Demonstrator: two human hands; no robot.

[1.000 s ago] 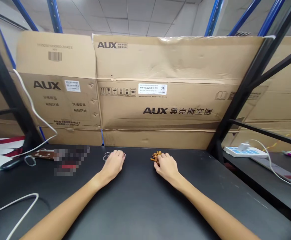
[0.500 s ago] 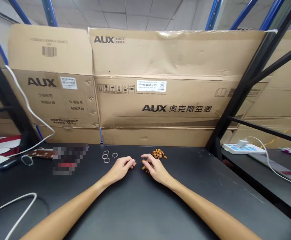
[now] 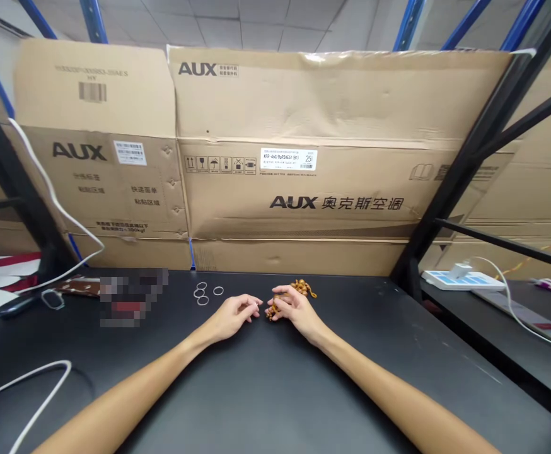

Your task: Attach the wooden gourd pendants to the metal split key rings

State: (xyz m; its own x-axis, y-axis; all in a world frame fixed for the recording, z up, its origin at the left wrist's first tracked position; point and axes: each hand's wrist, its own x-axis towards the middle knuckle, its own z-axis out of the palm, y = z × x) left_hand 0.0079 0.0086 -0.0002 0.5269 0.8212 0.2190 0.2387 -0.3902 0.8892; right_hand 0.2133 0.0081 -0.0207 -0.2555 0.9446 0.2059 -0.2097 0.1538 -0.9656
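Observation:
On the black table [image 3: 266, 391] my left hand [image 3: 232, 316] is pinched on a small metal ring near the table's middle. Close to its right, my right hand [image 3: 295, 310] is closed on a few brown beads pulled from the bead pile [image 3: 299, 287] that lies just behind it. Three loose metal rings [image 3: 204, 293] lie on the table to the left of my left hand. The fingertips of both hands nearly meet.
Large AUX cardboard boxes [image 3: 304, 157] wall off the back of the table. A black rack post [image 3: 464, 170] rises at the right, with a power strip [image 3: 455, 279] beyond it. White cables [image 3: 29, 378] and a black item [image 3: 15, 304] lie at the left.
Both hands drew back from the rings and the bead pile toward each other. The left hand now pinches a ring, the right holds beads, and three rings are uncovered.

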